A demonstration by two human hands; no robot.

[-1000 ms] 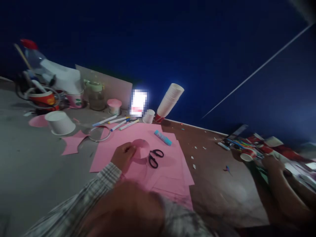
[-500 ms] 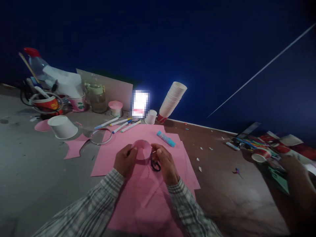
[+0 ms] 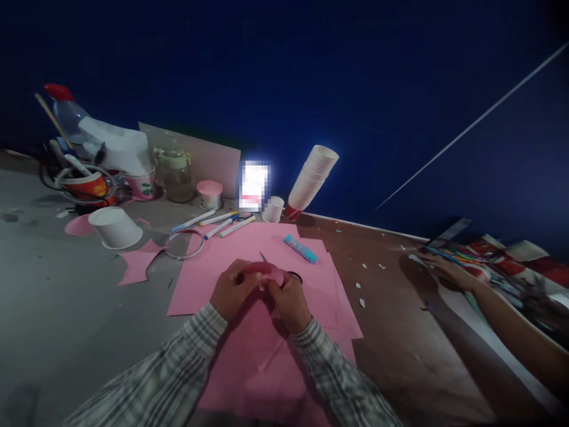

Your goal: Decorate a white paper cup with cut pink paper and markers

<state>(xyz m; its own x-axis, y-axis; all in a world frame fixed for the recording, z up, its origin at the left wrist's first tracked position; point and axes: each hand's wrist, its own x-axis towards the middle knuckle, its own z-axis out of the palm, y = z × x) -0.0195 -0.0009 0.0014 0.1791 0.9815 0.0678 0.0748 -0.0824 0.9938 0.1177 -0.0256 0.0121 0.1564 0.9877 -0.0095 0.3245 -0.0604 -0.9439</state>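
Both my hands pinch a piece of pink paper, which was flat and round before and is now bent into a curve. My left hand is closed on its left side, and my right hand grips its right side, with the thumbs near each other. Behind the right hand lie scissors, one black handle loop and a blade tip showing; the rest is hidden. Under the hands are pink sheets, with a blue glue stick on top, a little beyond the right hand.
Several markers, a tape-like ring, a white paper cup and a pink scrap lie left. A leaning cup stack, a lit phone and a jar stand behind. Another person's hand reaches in from the right.
The paper disc has gone from flat to curved. My right hand has closed onto its edge and moved slightly left. The other person's arm has reached further in over the table.
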